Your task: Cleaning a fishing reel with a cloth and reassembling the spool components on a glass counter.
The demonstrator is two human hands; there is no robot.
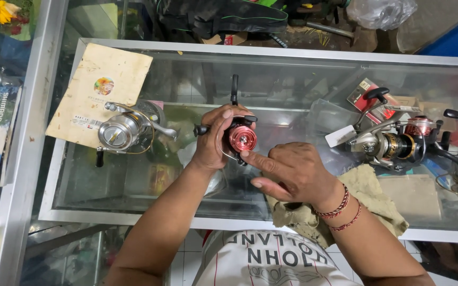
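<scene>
Left hand grips a red reel, right hand fingering it, above the glass counter.

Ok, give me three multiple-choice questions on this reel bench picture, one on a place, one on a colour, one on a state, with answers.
1. Where does the silver fishing reel lie?
A. On the glass counter, on the person's left
B. Inside the cabinet
C. On the cloth

2. What colour is the spool of the fishing reel being held?
A. Gold
B. Red
C. Blue

3. How is the held reel being handled?
A. It lies untouched on the glass
B. Both hands cover it fully
C. The left hand holds it and the right hand puts a fingertip on it

Answers: 1 A, it rests on the glass counter beside a worn cardboard sheet. 2 B, the spool shows red. 3 C, the left hand wraps it while the right forefinger touches the spool's edge.
</scene>
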